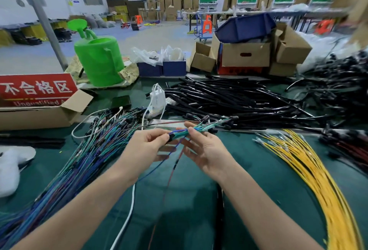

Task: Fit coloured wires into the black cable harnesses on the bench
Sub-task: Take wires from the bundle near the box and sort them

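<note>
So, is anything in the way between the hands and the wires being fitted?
Nothing visible. The left hand and right hand both pinch the green-blue wire bundle above the bench; the yellow wires lie apart, to the right.

Harness pile black. Yellow wire bundle; teal-blue wire bundle. Bench mat dark green. Watering can bright green. Sign red, white lettering.

Your left hand: fingertips pinching wires | your right hand: thumb and forefinger pinching same wires, other fingers loose
</note>
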`<state>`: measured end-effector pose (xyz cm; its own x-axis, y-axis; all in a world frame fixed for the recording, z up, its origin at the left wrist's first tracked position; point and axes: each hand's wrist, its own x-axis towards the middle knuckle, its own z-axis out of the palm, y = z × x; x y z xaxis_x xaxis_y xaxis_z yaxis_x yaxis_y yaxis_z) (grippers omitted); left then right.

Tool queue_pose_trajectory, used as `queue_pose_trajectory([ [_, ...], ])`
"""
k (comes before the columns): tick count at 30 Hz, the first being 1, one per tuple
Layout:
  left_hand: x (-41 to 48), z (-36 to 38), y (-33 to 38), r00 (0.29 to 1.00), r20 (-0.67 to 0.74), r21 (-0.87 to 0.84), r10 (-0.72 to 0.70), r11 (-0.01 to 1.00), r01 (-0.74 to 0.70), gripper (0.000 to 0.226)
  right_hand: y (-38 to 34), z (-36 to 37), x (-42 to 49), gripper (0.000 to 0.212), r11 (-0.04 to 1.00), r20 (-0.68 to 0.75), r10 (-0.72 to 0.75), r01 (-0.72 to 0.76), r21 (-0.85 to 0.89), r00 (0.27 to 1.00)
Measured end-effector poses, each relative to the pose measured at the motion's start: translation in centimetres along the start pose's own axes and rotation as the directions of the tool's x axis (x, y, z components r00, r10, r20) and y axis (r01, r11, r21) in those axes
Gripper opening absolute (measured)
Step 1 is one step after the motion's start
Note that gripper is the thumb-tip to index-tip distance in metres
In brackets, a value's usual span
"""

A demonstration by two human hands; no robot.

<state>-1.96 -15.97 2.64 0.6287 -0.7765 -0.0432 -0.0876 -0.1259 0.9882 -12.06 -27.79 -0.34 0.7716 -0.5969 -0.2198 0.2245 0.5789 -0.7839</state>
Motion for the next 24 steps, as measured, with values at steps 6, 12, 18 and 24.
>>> queue_pose_trajectory([
  [6,0.2,0.3,-0.2,0.998,-0.042,-0.090,-0.046,0.995,0.042,0.021,0.5,-1.9,-0.5,0.011,0.998,0.063,0.015,-0.010,-0.068,0.998],
  [12,1.1,0.7,0.5,0.998,-0.046,-0.287,-0.029,0.958,0.015,0.021,2.6,-3.8,-1.7,0.011,0.940,-0.023,0.202,-0.200,-0.277,0.979],
  [18,2.5,-0.3,1.6,0.976,-0.155,-0.343,0.150,0.918,-0.196,0.027,3.0,-3.9,-1.6,0.013,0.930,-0.120,0.194,-0.221,-0.293,0.974],
  [24,2.5,-4.3,3.6,0.920,-0.301,-0.499,0.252,0.780,-0.377,0.040,3.1,-4.2,-1.5,0.017,0.955,-0.066,0.194,-0.204,-0.215,0.979],
])
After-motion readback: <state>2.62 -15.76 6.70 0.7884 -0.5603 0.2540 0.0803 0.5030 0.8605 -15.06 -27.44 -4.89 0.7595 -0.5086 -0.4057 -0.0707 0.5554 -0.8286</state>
